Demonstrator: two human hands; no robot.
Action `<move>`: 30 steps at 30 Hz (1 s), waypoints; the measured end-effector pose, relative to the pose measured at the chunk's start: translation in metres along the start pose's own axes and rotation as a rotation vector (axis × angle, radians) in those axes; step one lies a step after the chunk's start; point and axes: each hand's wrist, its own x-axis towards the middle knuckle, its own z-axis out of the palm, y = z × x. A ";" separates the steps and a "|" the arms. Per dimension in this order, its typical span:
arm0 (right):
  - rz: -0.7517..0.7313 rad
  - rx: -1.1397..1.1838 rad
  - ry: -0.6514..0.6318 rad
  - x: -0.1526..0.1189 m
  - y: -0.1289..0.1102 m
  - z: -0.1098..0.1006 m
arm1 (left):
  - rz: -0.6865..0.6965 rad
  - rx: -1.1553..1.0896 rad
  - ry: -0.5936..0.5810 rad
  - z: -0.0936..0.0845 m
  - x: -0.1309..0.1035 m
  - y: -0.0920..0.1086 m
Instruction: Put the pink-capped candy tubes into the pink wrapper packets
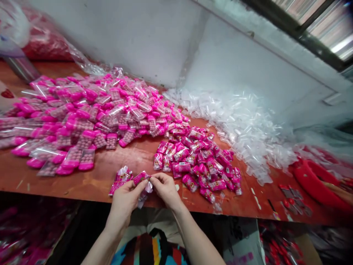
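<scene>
A pink printed wrapper [141, 177] is held between both hands above the table's front edge. My left hand [127, 195] pinches its left part, and my right hand [164, 187] pinches its right end with thumb and forefinger. Whether anything is inside it I cannot tell. Just left of it lies a small stack of pink wrappers [121, 179]. Ahead and to the right is a heap of filled pink wrapped packets [205, 160]. Behind my left hand spreads a large pile of clear pink-capped containers [82, 121] filled with small pink balls.
Many clear plastic pieces [242, 129] are heaped along the wall on the right. A red basin [314, 184] stands at the far right, near small red-capped containers [295, 200] and a dark thin tool [271, 206]. A large bag of red items [46, 35] sits at the back left.
</scene>
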 end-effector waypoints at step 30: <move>-0.036 0.267 -0.042 0.014 -0.024 0.014 | 0.016 -0.143 -0.090 0.001 0.016 0.013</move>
